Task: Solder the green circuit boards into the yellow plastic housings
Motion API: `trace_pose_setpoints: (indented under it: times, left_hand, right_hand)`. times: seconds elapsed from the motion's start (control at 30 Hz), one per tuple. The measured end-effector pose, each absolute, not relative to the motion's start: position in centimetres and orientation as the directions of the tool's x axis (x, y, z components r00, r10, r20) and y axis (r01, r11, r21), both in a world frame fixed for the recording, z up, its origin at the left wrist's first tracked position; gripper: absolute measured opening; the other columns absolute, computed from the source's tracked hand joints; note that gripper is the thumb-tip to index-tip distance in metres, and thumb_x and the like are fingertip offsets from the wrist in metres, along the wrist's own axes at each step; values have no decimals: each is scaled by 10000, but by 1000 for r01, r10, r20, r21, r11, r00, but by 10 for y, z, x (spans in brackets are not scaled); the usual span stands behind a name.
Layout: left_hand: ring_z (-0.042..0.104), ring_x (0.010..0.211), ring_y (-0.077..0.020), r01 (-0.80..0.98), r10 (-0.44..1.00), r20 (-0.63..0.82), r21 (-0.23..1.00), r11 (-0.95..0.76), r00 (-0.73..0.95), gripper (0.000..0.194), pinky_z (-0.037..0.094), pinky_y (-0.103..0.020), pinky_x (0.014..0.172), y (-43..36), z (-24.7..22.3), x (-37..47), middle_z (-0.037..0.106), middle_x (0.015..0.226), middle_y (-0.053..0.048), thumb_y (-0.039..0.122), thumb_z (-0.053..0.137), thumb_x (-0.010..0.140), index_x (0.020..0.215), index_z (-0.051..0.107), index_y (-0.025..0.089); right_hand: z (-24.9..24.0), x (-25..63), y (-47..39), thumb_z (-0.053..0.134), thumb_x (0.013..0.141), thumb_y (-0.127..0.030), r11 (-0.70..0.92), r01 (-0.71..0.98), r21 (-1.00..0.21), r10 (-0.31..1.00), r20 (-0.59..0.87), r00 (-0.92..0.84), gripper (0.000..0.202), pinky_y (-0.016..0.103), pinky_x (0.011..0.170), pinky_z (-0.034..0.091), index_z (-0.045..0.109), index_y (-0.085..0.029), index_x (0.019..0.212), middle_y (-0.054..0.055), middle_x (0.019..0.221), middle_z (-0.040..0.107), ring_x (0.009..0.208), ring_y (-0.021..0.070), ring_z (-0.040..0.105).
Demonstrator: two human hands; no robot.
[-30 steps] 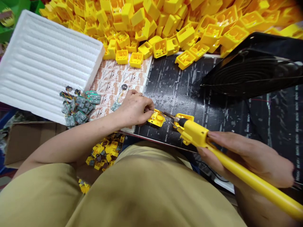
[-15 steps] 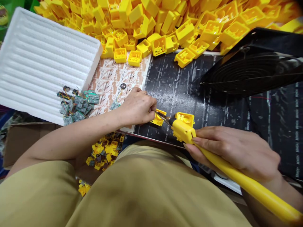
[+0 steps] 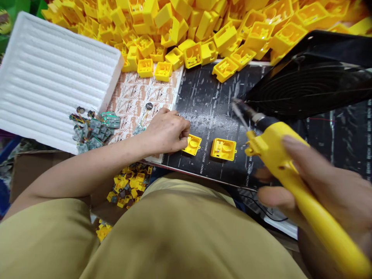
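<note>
My left hand (image 3: 167,131) rests on the black mat, its fingers curled over the left side of a small yellow plastic case (image 3: 193,145). That side of the case is hidden under the fingers. A second open yellow case (image 3: 223,150) lies just to the right, untouched. My right hand (image 3: 322,182), blurred by motion, is wrapped around a yellow soldering iron (image 3: 277,141). The iron's metal tip and a thin tube beside it point up and left, above the mat and clear of both cases.
Yellow cases (image 3: 200,23) are heaped along the back. A black fan (image 3: 308,85) stands at right. On the left, grey parts with wires (image 3: 95,130) lie by a white foam sheet (image 3: 58,73). A small round part (image 3: 149,105) with wires sits beyond my left hand.
My right hand has lifted the soldering iron away from the left case, up and to the right. The second case now shows fully. My left hand stays on its case.
</note>
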State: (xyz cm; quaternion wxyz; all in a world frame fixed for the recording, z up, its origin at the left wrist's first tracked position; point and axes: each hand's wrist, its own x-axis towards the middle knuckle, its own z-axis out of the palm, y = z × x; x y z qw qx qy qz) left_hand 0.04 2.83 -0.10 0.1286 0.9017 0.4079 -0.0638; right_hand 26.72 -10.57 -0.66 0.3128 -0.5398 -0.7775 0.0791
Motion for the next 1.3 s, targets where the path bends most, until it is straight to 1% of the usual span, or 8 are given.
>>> trace_pose_setpoints:
  times: [0.3,0.47,0.63,0.73,0.83,0.97,1.1,1.3]
  left_hand:
    - [591,1129,-232,588,605,-133,466,-661,785,534,444,-330,961,25,7,-27,612,1277,-115,279,600,808,1310,479,141]
    - [592,1139,-215,449,545,28,534,-717,838,415,435,-324,996,-10,-22,-26,629,1266,-148,262,534,912,1294,504,102]
    - [581,1152,-245,556,659,146,423,-716,738,465,371,-411,1032,-17,-16,-30,618,1294,-128,474,519,927,1269,555,161]
    - [597,1056,-264,832,871,129,256,-492,475,386,378,-426,973,7,6,-61,686,1098,-93,471,420,961,1079,652,186]
    - [597,1025,-326,968,971,20,80,-237,236,504,387,-491,943,29,13,-89,685,950,-121,589,430,912,982,675,154]
    - [629,969,-346,959,946,-183,-54,-279,266,496,449,-488,881,39,-1,-95,689,903,-145,563,488,873,935,687,113]
    - [653,849,-227,946,923,-228,171,-275,309,240,489,-335,778,39,-2,-95,708,872,-87,330,554,854,887,704,145]
    - [661,753,-132,808,928,-15,499,-315,371,187,490,-255,757,29,0,-94,747,850,-36,237,585,847,955,717,160]
  right_hand:
    - [-37,257,-60,647,876,-385,610,685,-398,791,362,-493,389,355,865,581,504,-235,1206,91,1147,657,1035,234,655]
    - [-41,245,-49,698,834,-247,582,705,-404,797,454,-398,546,316,844,590,442,-224,1315,127,1245,623,1053,241,664]
    - [-34,221,-18,737,804,-336,610,694,-383,769,496,-403,608,329,815,598,430,-234,1319,125,1263,610,1041,256,670]
    - [-35,206,-2,702,839,-302,662,652,-370,742,448,-499,537,255,730,588,434,-227,1297,99,1168,651,914,203,698]
    - [-36,198,3,687,849,-251,696,629,-347,715,419,-559,471,207,702,566,466,-223,1264,70,1066,680,847,176,700]
    - [-36,193,-2,676,858,-257,689,638,-343,722,399,-565,450,207,647,556,471,-207,1256,79,1041,685,786,171,699]
    - [-36,192,-7,680,857,-313,650,655,-386,759,381,-528,496,299,771,590,438,-199,1275,113,1165,651,955,226,690]
    - [-39,195,-7,657,872,-285,624,658,-421,781,365,-507,464,348,768,603,443,-233,1281,75,1165,651,921,206,689]
